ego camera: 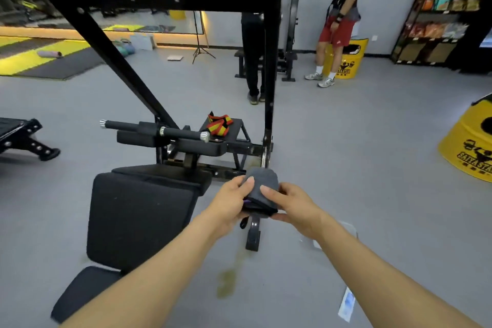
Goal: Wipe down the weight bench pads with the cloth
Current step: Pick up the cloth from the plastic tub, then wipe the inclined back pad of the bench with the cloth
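A folded grey cloth point(262, 189) is held in the air between both hands, to the right of the bench. My left hand point(231, 202) grips its left edge with the thumb on top. My right hand point(295, 206) pinches its right edge, thumb on top and fingers underneath. The black back pad point(138, 216) of the weight bench lies below and left of the hands. The black seat pad point(85, 290) shows at the lower left, partly hidden by my left forearm. The cloth touches neither pad.
A black rack frame point(269, 88) rises ahead, with a small platform holding red-yellow-black wraps point(219, 125). Yellow barrels point(471, 144) stand right. Two people point(338, 21) stand at the back. A bench foot point(253, 237) and a yellowish floor stain point(226, 282) lie below my hands.
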